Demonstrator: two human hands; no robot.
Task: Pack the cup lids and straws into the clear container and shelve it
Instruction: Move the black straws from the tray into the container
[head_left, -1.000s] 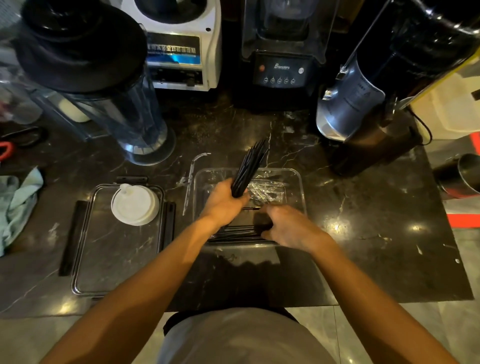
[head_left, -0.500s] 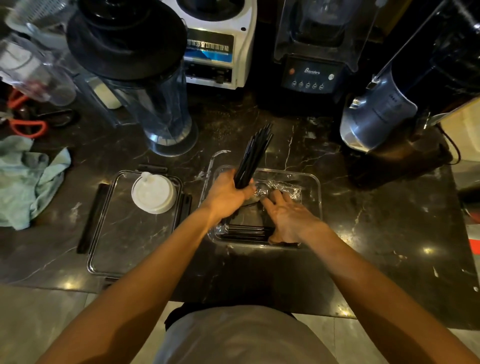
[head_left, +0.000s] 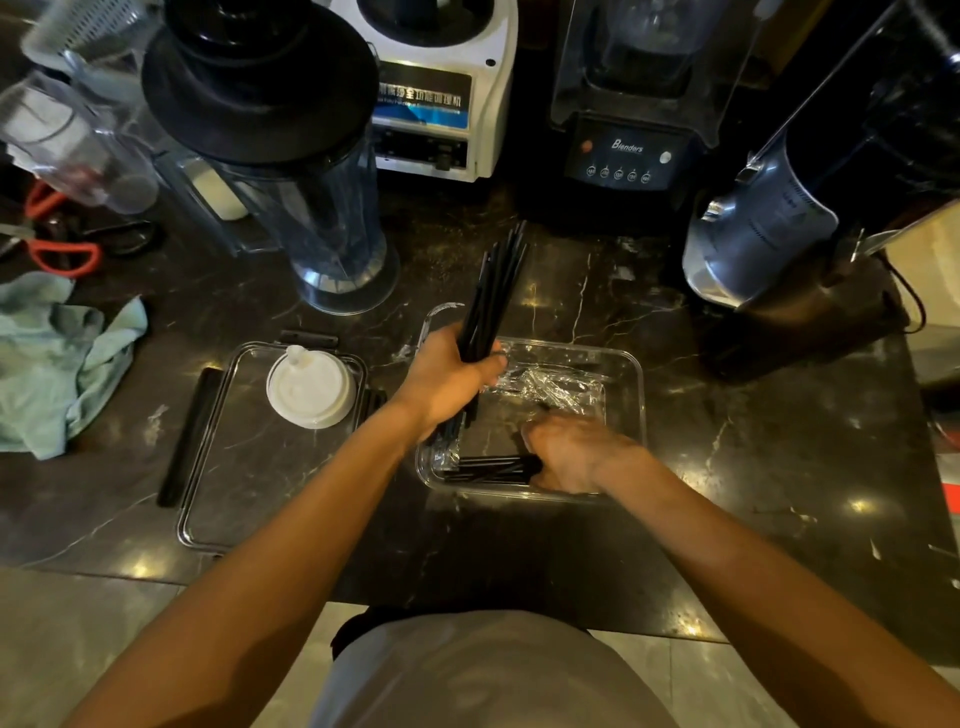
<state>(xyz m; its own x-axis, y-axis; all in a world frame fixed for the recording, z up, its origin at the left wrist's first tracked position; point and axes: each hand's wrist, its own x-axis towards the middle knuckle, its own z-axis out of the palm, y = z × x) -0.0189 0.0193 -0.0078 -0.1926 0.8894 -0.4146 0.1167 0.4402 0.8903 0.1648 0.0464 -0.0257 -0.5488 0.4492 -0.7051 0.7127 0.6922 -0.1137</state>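
Observation:
A clear rectangular container (head_left: 638, 395) sits on the dark marble counter in front of me. My left hand (head_left: 447, 379) grips a bundle of black straws (head_left: 493, 291) that stands tilted over the container's left side. My right hand (head_left: 569, 452) is inside the container at its near edge, fingers on several black straws (head_left: 488, 468) lying flat there. Crumpled clear wrap (head_left: 550, 387) lies at the container's far side. A white cup lid (head_left: 310, 387) rests on the container's clear cover (head_left: 218, 493), which lies flat to the left.
A blender jug (head_left: 291, 171) with a black lid stands at the back left, a white machine (head_left: 431, 93) and a black blender base (head_left: 623, 150) behind. A steel machine (head_left: 769, 228) is at the right. A pale green cloth (head_left: 57, 358) and red-handled scissors (head_left: 57, 249) lie at the far left.
My right hand slid from the container's middle back to the near edge onto the flat straws. The left hand kept its hold on the upright bundle. The view shifted slightly.

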